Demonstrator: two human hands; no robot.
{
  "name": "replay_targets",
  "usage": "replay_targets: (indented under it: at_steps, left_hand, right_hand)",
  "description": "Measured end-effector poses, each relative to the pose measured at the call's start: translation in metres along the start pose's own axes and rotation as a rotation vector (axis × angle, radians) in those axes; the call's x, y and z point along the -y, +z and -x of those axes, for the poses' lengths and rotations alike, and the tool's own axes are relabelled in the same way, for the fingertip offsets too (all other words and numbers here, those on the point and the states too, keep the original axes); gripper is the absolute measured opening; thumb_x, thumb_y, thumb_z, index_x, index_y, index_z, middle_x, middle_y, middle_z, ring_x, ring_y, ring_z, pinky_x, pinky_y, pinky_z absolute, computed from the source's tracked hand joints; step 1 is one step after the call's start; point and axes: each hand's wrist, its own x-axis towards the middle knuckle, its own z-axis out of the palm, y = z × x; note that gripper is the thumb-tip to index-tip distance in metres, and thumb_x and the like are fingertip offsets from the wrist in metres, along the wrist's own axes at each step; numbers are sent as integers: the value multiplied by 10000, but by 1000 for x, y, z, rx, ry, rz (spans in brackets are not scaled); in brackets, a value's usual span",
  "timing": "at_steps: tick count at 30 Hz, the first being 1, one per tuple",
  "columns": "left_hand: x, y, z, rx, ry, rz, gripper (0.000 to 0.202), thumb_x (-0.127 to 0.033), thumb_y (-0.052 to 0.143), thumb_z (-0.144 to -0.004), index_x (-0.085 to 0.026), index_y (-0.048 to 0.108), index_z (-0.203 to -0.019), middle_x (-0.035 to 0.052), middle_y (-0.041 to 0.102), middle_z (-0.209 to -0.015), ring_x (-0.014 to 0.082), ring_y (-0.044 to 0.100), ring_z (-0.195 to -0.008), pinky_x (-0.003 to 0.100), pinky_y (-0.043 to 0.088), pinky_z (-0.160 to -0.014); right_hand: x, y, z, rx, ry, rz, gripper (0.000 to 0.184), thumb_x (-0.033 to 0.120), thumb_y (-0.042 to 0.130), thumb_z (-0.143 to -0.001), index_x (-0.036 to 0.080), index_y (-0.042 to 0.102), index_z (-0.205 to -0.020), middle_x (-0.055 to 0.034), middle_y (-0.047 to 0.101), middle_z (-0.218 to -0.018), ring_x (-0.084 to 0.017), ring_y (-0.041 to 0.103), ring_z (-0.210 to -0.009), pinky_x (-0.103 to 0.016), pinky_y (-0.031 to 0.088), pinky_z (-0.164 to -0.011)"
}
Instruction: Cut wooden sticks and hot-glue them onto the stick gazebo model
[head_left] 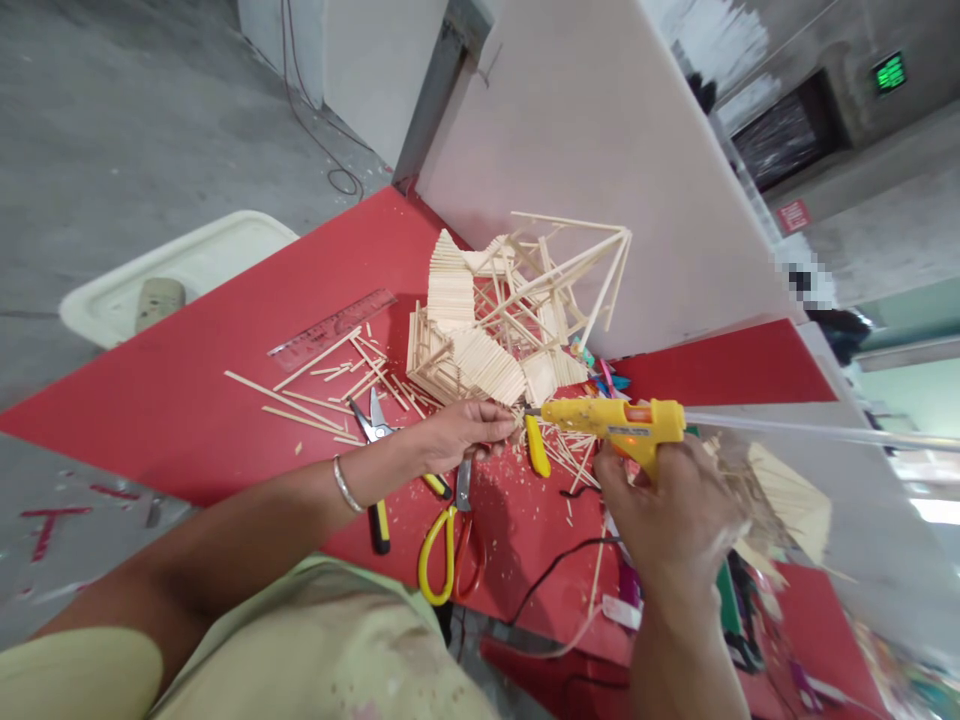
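My right hand [667,510] is wrapped round the grip of a yellow hot glue gun [611,415], with a clear glue stick [780,428] running out of its back. The gun's nozzle meets the fingertips of my left hand [476,432], which are pinched together; what they hold is too small to make out. Just beyond both hands stands a model of thin wooden sticks [487,360], with slatted surfaces and an open stick frame [570,270] rising at its right. Below my left hand lie yellow-and-red-handled scissors [450,550] and cutting pliers [380,525] with black-and-yellow handles.
A yellow-handled cutter [537,447] and loose sticks [322,400] lie on the red table [247,420]. A clear ruler [330,328] rests at the left. Behind stands a pale partition [585,130]. A black cable [555,570] crosses the front edge; a white stool [225,250] stands beyond the table.
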Motion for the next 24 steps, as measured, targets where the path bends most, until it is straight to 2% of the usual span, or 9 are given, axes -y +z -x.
replay_targets:
  at_steps: [16,24]
  left_hand:
    - [-2,0,1,4,-15,-28,356,-419,815,-676,-120,645,-767,1,580,-653,47,479,-528,164,267,-435]
    - [-2,0,0,-33,-21,-17,356,-412,829,-656,-124,647,-758,-1,587,-638,49,482,-521,172,268,-435]
  right_hand:
    - [0,3,-3,-41,-10,-23,304,369,654,-785,204,454,-626,14,557,-648,-97,437,-543,-244,269,-518]
    - [-1,3,-3,-41,-5,-26,281,354,640,-784,204,466,-622,4,548,-648,-104,436,-551,-247,272,-522]
